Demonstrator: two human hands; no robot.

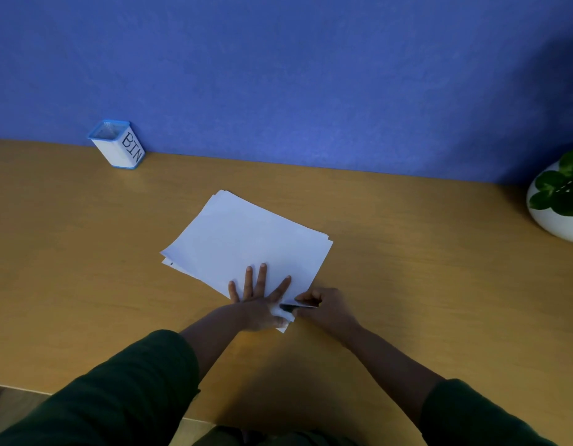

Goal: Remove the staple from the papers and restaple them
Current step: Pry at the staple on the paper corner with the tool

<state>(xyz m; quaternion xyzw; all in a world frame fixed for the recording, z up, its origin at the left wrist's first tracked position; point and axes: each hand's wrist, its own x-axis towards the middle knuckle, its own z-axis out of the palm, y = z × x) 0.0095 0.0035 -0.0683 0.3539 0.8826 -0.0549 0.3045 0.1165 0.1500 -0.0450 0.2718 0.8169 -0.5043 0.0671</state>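
So the stack of white papers (246, 243) sits skewed around the middle of the desk (407, 268), nearer the front edge. The left hand (257, 304) presses flat on its near corner, fingers spread out straight. The right hand (323, 309) is curled tight around a small dark tool (296, 306) right at that corner. A "BIN" cup (117, 144) stands at the back left, a plant pot (558, 204) at the right edge.
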